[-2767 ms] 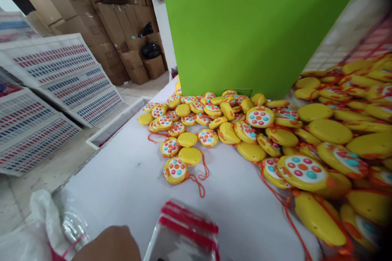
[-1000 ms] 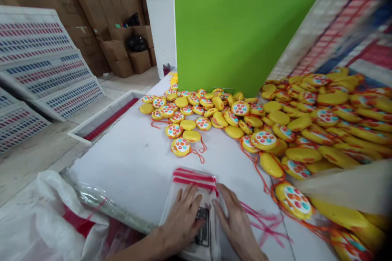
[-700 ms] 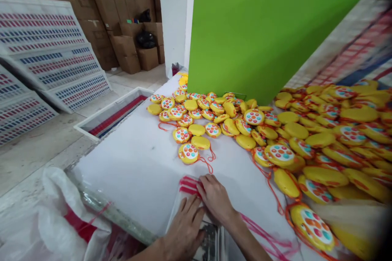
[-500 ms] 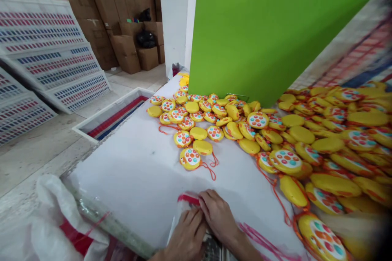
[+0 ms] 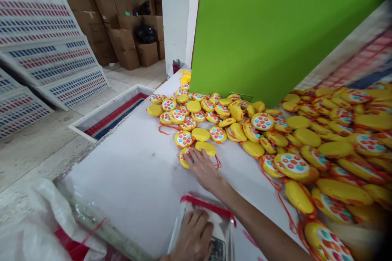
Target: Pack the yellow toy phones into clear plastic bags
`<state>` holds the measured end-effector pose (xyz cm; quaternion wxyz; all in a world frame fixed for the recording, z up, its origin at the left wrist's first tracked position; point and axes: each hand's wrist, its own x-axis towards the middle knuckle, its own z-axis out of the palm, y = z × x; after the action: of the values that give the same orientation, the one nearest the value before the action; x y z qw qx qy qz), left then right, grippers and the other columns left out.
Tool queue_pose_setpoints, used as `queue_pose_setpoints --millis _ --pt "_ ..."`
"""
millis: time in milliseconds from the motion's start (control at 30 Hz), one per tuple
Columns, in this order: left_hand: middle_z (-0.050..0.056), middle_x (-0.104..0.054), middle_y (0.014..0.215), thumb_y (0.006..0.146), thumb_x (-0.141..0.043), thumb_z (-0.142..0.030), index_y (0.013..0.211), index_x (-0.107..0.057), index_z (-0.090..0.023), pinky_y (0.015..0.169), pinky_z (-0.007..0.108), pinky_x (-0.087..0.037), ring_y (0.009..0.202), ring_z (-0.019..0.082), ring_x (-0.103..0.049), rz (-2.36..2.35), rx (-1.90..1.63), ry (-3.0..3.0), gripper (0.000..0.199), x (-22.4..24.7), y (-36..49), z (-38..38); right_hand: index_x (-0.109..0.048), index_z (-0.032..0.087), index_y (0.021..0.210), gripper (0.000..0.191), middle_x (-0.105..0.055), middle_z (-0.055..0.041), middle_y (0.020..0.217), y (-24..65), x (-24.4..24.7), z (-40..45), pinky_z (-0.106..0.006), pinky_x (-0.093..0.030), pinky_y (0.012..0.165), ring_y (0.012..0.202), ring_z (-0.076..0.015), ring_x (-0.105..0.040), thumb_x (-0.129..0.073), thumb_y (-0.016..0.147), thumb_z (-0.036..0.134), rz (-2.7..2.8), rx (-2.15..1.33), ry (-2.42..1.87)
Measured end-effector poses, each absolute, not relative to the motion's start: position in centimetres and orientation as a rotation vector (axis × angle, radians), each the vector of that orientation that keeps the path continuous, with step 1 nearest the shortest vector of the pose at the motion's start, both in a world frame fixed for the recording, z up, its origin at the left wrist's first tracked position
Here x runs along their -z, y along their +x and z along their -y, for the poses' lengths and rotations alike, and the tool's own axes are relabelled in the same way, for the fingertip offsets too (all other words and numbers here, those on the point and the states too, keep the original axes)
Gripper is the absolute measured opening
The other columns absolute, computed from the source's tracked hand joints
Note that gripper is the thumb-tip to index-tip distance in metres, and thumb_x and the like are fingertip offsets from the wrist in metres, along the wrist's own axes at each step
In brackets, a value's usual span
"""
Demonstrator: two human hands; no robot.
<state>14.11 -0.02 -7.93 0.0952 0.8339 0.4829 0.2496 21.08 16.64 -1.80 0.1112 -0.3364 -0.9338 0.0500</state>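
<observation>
My right hand [image 5: 203,169] reaches forward over the table, its fingers closed over a yellow toy [image 5: 183,159] that is partly hidden beneath them. Close to that hand lie a yellow toy [image 5: 206,148] with its plain side up and another toy [image 5: 183,139] showing coloured dots on white. Nearer to me, my left hand [image 5: 196,232] presses with curled fingers on a clear zip bag [image 5: 228,228] with a red strip along its top. Inside or under the bag shows something white with a dark panel [image 5: 217,248]; its kind is unclear.
A large pile of yellow toys [image 5: 333,149] with orange cords covers the right side of the white table [image 5: 122,179]. Behind it stands a green panel [image 5: 260,28]. A white crate [image 5: 88,120], stacked crates [image 5: 58,53] and a white sack [image 5: 45,220] are on the left.
My right hand has left the zip bag and moved forward onto the nearest dotted toy. My left hand stays on the bag, which now shows more fully.
</observation>
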Motion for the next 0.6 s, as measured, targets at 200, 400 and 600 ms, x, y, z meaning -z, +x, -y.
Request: queue_pose_setpoints --millis 200,400,600 --pt "0.009 -0.063 0.093 0.082 -0.053 -0.032 0.096 -0.056 -0.015 0.068 0.034 -0.041 0.087 0.023 -0.054 -1.446 -0.826 2.609 0.022 9.5 14.7 -0.6 -0.049 0.018 0.118 0.035 -0.062 -0.0104 0.109 22.0 -1.1 -14.5 -0.045 -0.040 0.095 0.106 -0.0230 -0.054 -0.047 0.084 0.013 2.540 -0.305 -1.120" --pt "0.005 -0.060 0.072 0.082 -0.044 -0.016 0.086 -0.055 -0.018 0.064 0.034 -0.042 0.070 0.021 -0.054 -1.418 -1.000 2.472 0.011 8.0 14.6 -0.5 -0.039 0.019 0.124 0.047 -0.061 -0.0072 0.107 26.2 -2.7 -10.2 -0.026 -0.053 0.058 0.082 -0.0178 -0.063 -0.049 0.083 0.041 1.412 -1.537 -1.273" --pt "0.007 -0.060 0.096 0.085 -0.043 -0.016 0.097 -0.053 -0.019 0.081 0.034 -0.048 0.091 0.020 -0.056 -1.311 -1.119 1.916 0.015 1.6 11.9 -1.5 -0.043 0.017 0.124 0.067 -0.063 -0.0040 0.104 30.0 -1.9 -7.5 -0.030 -0.052 0.077 0.087 -0.0177 -0.060 -0.067 0.063 0.028 1.339 -1.459 -1.380"
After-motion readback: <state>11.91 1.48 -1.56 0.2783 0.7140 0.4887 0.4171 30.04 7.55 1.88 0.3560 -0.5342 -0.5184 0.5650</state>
